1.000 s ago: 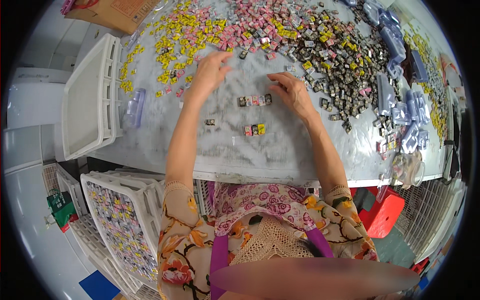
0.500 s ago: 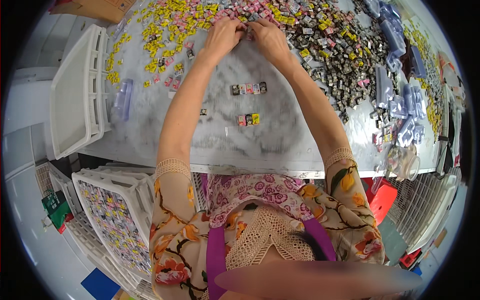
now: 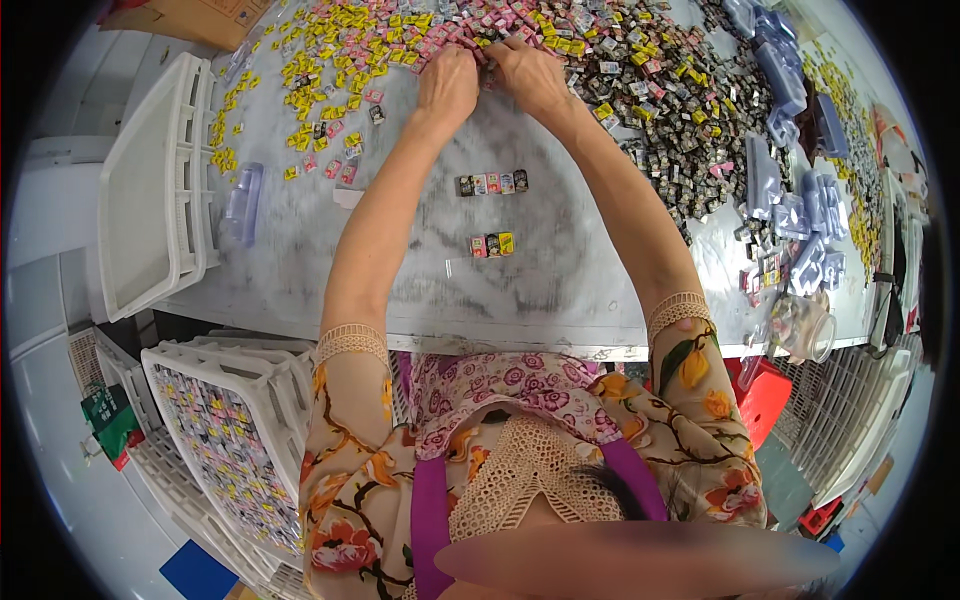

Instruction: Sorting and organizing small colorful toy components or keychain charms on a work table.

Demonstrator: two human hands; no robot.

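Both my arms reach to the far side of the grey table [image 3: 430, 300], where a heap of tiny printed boxes [image 3: 400, 45] in yellow, pink and black is spread. My left hand [image 3: 449, 88] is closed at the near edge of the heap, its fingertips bent under. Close beside it, my right hand [image 3: 530, 78] has its fingers pinched together among pink boxes. Whatever the fingertips grip is hidden or too small to name. Between my forearms lie a short row of little boxes [image 3: 493, 183] and, nearer me, a smaller group [image 3: 492, 245] with a yellow one at its right end.
A white plastic crate [image 3: 150, 190] stands on the table's left, beside a clear plastic tray [image 3: 243, 205]. More clear trays [image 3: 765, 175] and a clear jar [image 3: 815, 335] lie at the right. Below left, a crate filled with little boxes [image 3: 225, 445] leans by a stack of crates.
My left hand has drawn slightly back and its forearm has shifted right; a lone small box that lay beside that forearm no longer shows. My right hand has moved slightly left.
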